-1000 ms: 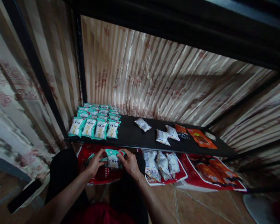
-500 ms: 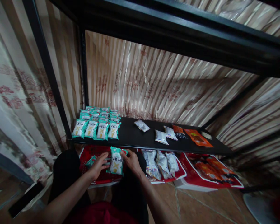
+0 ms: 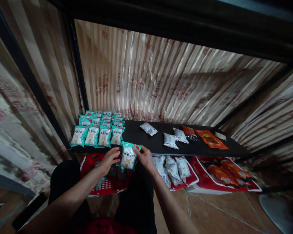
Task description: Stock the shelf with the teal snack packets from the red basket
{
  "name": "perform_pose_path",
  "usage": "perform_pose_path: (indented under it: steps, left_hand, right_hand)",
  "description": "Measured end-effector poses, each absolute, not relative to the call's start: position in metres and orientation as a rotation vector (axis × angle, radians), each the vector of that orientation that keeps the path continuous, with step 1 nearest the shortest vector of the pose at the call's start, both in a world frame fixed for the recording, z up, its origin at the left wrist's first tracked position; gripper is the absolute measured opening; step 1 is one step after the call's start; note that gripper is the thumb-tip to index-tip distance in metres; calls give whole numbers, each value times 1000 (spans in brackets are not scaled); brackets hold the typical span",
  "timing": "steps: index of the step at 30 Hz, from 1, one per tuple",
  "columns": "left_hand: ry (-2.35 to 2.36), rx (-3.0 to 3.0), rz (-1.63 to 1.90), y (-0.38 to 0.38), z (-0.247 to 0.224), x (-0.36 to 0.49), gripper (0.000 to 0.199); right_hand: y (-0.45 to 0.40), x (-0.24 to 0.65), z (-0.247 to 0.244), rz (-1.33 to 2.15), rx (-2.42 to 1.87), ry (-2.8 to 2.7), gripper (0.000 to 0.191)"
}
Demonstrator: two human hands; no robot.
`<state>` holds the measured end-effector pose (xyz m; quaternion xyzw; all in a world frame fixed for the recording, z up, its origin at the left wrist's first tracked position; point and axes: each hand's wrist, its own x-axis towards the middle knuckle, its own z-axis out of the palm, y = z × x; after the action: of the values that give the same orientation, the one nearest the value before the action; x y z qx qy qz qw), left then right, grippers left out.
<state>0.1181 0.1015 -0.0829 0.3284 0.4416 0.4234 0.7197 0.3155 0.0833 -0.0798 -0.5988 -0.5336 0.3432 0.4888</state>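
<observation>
Between thumb and fingers, my right hand (image 3: 144, 158) pinches the upper right corner of a teal-and-white snack bag (image 3: 129, 157). That bag hangs upright in front of the shelf's front edge. Just left of it is my left hand (image 3: 109, 160), fingers apart and holding nothing. Behind my hands, rows of matching snack bags (image 3: 92, 136) lean at the left end of the black shelf (image 3: 139, 143). Beneath my hands is a red basket (image 3: 88, 159), where a teal bag and some dark contents partly show.
White snack bags (image 3: 171, 140) and an orange packet (image 3: 211, 139) lie farther right on the shelf. Below stand a red basket of white bags (image 3: 173, 170) and a red basket of orange packets (image 3: 230, 172). Black uprights (image 3: 78, 65) and striped curtain (image 3: 136, 74) enclose the shelf.
Both hands have moved up and slightly right, toward the shelf edge, with the snack bag still in my right hand. The camera view has shifted closer.
</observation>
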Motion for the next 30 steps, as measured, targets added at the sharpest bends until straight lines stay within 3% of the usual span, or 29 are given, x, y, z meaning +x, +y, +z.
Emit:
perform_pose_path:
  steps: [10, 30]
  left_hand:
    - [1058, 959, 810, 128, -84, 187, 38]
    - [1558, 1261, 1054, 249, -133, 274, 45]
  right_hand:
    - [112, 363, -80, 895, -1487, -1182, 45]
    - [219, 409, -88, 955, -1365, -1196, 47]
